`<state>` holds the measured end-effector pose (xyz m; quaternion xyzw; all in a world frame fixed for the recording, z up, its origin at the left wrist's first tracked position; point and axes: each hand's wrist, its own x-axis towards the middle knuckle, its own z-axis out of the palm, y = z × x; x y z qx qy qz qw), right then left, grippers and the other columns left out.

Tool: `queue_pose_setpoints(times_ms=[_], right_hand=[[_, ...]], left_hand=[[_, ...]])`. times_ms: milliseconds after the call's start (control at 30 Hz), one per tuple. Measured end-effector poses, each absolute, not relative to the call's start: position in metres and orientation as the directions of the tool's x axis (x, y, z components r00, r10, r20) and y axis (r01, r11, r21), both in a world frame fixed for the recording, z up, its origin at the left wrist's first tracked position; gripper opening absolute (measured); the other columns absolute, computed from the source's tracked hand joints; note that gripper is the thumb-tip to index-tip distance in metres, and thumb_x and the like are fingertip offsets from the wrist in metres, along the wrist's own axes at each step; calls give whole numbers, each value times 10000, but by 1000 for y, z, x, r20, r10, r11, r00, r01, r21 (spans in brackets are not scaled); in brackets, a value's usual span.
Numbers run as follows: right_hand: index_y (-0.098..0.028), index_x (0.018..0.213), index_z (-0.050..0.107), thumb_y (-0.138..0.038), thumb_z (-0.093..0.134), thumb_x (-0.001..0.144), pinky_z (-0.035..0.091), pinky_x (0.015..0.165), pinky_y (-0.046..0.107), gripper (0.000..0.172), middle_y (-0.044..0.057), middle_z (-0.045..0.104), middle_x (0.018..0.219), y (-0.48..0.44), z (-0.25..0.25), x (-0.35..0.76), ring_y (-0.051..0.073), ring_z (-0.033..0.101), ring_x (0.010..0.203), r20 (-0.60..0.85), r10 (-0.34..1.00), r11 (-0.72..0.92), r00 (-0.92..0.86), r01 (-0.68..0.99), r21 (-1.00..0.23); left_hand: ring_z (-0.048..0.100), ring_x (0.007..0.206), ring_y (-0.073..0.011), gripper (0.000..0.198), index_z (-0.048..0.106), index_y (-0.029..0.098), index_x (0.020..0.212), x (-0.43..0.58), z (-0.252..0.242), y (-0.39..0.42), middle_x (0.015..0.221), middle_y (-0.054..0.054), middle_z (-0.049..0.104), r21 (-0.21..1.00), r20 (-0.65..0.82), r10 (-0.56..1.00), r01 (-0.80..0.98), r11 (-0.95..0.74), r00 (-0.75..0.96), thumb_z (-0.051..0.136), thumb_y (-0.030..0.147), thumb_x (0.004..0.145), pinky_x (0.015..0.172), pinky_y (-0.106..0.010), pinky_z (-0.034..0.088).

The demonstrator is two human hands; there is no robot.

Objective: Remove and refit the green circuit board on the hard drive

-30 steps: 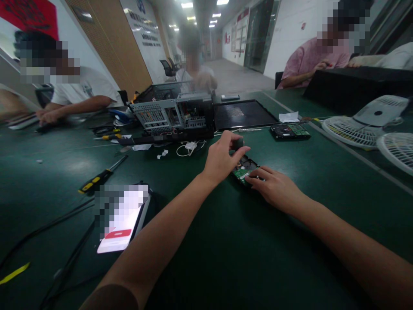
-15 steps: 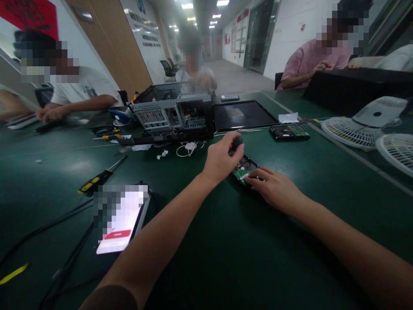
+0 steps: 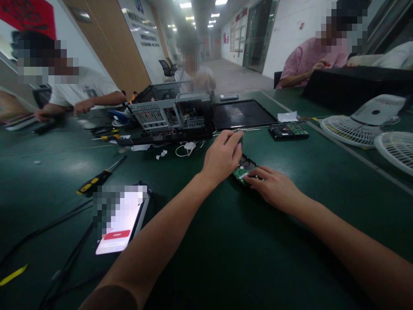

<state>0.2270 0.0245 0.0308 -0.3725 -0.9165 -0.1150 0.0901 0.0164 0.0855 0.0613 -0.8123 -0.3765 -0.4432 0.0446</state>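
The left hand's point(image 3: 222, 157) fingers are curled inward over the far left part of the drive point(image 3: 240, 172); whether anything is gripped is hidden by them. The right hand's point(image 3: 274, 186) fingers are clamped on the drive's near right part, its corner covered. The drive is laid on the desk point(image 3: 206, 241), green board upward, its visible near edge slanted from far left to near right; its long axis cannot be told. Beyond the drive to the right, a second drive point(image 3: 288, 131) is seen; beyond it to the left, an opened computer case point(image 3: 171, 114).
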Motion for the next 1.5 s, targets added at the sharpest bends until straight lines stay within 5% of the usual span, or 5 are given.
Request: queue_pose_setpoints(times_ms=[333, 900, 1167, 1500], right_hand=[[-161, 1225, 726, -128, 595, 950, 567, 853, 426, 307, 134, 706, 1156, 24, 31, 227, 274, 633, 1025, 260, 655, 703, -710, 698, 136], [-165, 1230, 720, -157, 587, 965, 555, 871, 408, 296, 131, 704, 1183, 26, 29, 227, 265, 633, 1024, 258, 654, 699, -711, 699, 153], [-167, 1236, 718, -143, 595, 955, 562, 847, 411, 308, 130, 704, 1186, 25, 31, 227, 270, 625, 1031, 249, 662, 697, -707, 703, 143], [-166, 1232, 718, -129, 603, 940, 576, 825, 426, 316, 130, 706, 1175, 24, 32, 227, 279, 627, 1033, 270, 656, 698, -705, 703, 137]], left_hand=[[619, 1004, -208, 224, 637, 206, 1170, 14, 65, 84, 1134, -71, 638, 272, 752, 604, 711, -649, 264, 617, 356, 1004, 869, -331, 531], [628, 1244, -209, 293, 614, 177, 1280, 14, 57, 94, 1337, -102, 654, 288, 775, 544, 587, -757, 322, 491, 97, 1026, 1077, -373, 523], [685, 1068, -188, 210, 597, 188, 1184, 17, 55, 91, 1169, -72, 696, 362, 788, 546, 504, -784, 284, 651, 233, 987, 953, -345, 578], [721, 852, -179, 349, 557, 228, 1086, 17, 60, 86, 1030, -29, 733, 519, 704, 695, 563, -643, 145, 789, 394, 884, 797, -338, 594]])
